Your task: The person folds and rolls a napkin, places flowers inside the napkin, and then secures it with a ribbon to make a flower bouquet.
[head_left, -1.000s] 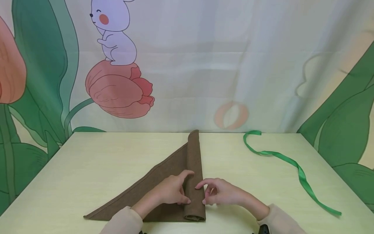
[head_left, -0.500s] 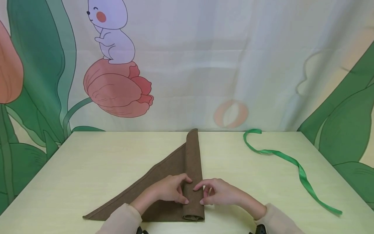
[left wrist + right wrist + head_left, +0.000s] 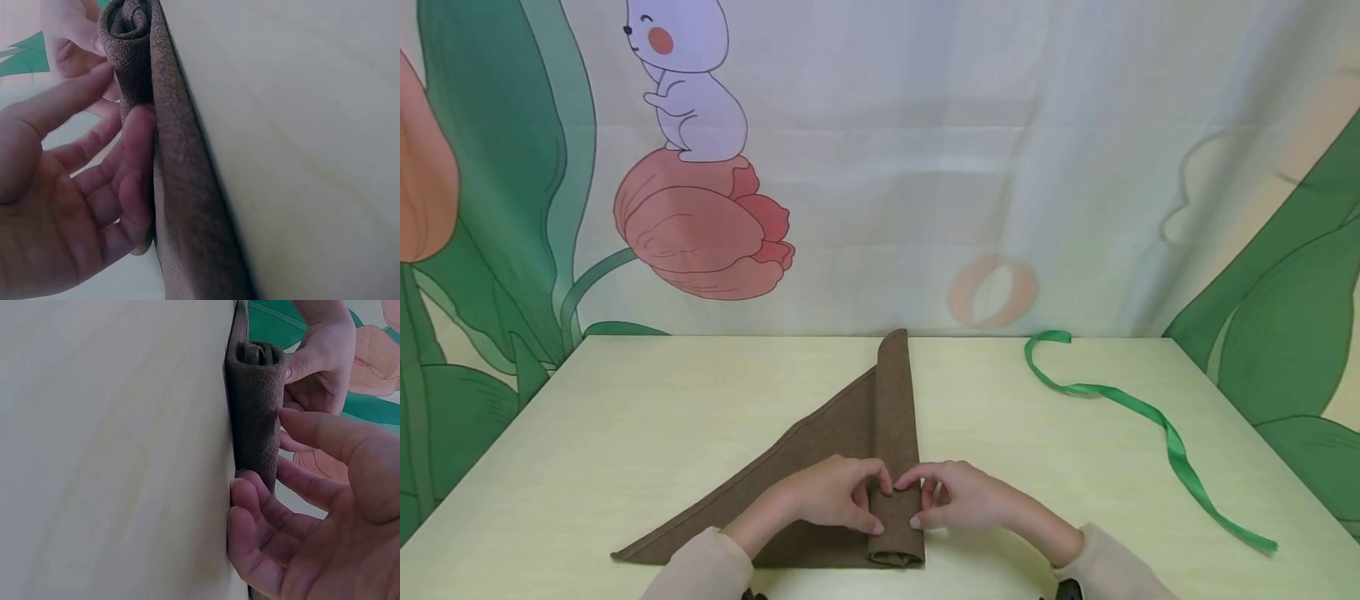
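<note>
A brown cloth (image 3: pixel 820 442), towel-like in texture, lies on the table, its right side rolled into a long tube and its left part a flat triangle. My left hand (image 3: pixel 835 493) grips the roll (image 3: pixel 895 408) from the left near its front end, with thumb and curled fingers on it. From the right side, my right hand (image 3: pixel 964 496) holds the same stretch, thumb low and index finger over the top. Both index fingertips nearly meet there. The spiral end (image 3: pixel 256 353) shows in the right wrist view. In the left wrist view, fingers (image 3: pixel 139 134) press where roll meets flat cloth.
A green ribbon (image 3: pixel 1176 454) lies in loose curves on the right part of the pale table (image 3: pixel 1037 433). Behind the table hangs a curtain (image 3: pixel 880 167) printed with flowers, leaves and a white animal.
My left index finger has slid along the roll toward its near end and bent more. The right hand holds nearly the same spot. The ribbon lies as before.
</note>
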`<state>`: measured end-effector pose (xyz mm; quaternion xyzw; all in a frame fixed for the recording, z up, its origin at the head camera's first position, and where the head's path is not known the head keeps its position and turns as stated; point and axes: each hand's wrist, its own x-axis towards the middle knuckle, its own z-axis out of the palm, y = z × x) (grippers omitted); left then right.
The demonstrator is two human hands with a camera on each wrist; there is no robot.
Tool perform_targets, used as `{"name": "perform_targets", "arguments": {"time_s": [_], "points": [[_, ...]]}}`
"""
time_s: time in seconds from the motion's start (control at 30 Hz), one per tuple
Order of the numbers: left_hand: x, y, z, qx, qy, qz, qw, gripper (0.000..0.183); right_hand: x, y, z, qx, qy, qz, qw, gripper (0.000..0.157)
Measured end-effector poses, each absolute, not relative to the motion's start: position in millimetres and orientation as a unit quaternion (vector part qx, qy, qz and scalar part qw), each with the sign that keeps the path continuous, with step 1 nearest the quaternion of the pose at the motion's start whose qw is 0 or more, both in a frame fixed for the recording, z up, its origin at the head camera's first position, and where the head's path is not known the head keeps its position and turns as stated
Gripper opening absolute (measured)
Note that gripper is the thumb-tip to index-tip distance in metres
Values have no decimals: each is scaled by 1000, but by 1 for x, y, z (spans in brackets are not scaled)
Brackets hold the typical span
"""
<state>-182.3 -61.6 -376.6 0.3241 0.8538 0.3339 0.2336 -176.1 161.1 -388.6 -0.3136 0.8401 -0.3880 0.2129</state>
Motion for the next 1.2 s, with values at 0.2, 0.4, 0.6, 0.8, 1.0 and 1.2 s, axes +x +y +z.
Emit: {"name": "perform_targets", "arguments": {"time_s": [0.2,0.4,0.6,0.8,1.0,1.2], "points": [[-177,-63,-377,290,838,366,282,30,-166,161,-385,-321,831,-392,229,43],[-173,-62,-378,249,818,422,301,29,-162,160,-386,-322,834,-388,223,44],[-171,-60,-381,233,810,440,310,26,-159,161,-385,-332,827,-391,231,55],[-170,-59,-380,227,821,424,307,25,-148,150,-386,-323,872,-321,182,73],[-169,-58,-381,213,810,450,310,23,-141,141,-385,-301,903,-273,138,74],[-170,-61,-381,226,791,463,329,23,-138,139,-383,-289,910,-267,130,67]]}}
